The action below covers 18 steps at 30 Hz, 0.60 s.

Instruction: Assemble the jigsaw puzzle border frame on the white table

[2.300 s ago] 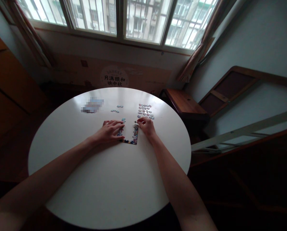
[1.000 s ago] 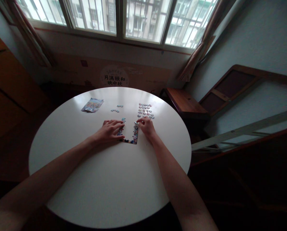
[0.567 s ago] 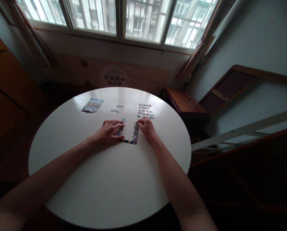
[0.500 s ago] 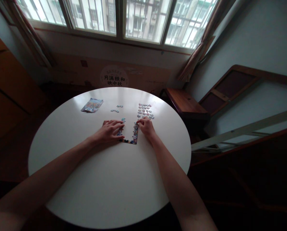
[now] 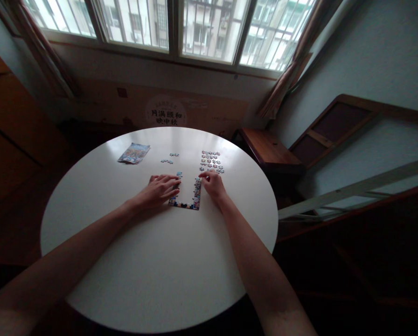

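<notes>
A partly joined jigsaw puzzle (image 5: 184,205) lies on the white round table, forming a U-shaped border with a left side, a bottom row and a right side. My left hand (image 5: 158,190) rests with its fingers stretched over the border's left side, covering part of it. At the top of the right side, my right hand (image 5: 213,183) has thumb and forefinger pinched together on a small jigsaw piece, mostly hidden by the fingertips. Just beyond that hand, loose jigsaw pieces (image 5: 209,161) are laid out in rows.
Two small groups of loose pieces, a farther one (image 5: 174,154) and a nearer one (image 5: 167,162), lie beyond the border. A colourful printed sheet or packet (image 5: 134,153) is at the table's (image 5: 153,261) far left. A wooden stool (image 5: 270,147) stands past the right edge.
My left thumb has drawn up from the lower left corner of the border, which now shows. The right hand has barely moved, still pinched at the right side's top.
</notes>
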Each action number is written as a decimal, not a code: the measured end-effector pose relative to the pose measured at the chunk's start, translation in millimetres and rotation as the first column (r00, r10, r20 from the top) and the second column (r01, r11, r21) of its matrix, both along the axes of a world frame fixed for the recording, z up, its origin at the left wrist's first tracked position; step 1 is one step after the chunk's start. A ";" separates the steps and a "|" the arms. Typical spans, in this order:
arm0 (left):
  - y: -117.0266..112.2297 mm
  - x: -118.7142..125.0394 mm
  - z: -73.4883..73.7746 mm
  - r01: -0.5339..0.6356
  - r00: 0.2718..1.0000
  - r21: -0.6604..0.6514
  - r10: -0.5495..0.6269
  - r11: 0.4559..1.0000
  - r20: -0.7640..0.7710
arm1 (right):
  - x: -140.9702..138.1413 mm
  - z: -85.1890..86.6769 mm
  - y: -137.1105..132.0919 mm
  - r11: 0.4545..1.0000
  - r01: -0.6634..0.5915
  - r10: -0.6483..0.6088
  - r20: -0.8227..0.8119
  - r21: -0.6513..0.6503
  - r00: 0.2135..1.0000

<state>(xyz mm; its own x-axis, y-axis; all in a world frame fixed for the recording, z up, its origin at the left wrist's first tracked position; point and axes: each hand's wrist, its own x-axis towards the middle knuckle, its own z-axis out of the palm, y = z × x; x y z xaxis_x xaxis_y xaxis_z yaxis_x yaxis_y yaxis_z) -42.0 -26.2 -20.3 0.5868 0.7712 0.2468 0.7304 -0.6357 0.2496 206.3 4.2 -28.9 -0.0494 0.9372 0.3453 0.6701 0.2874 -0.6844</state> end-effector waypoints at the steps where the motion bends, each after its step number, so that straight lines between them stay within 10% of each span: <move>1: 0.4 0.0 -1.2 0.000 1.000 0.006 0.000 1.000 0.005 | 0.0 -0.1 -0.1 1.000 -0.001 0.001 0.001 -0.003 1.000; 18: 0.5 0.3 -2.5 -0.014 0.999 0.005 0.014 1.000 0.044 | 0.1 2.5 -1.9 1.000 -0.003 0.004 0.077 -0.016 0.997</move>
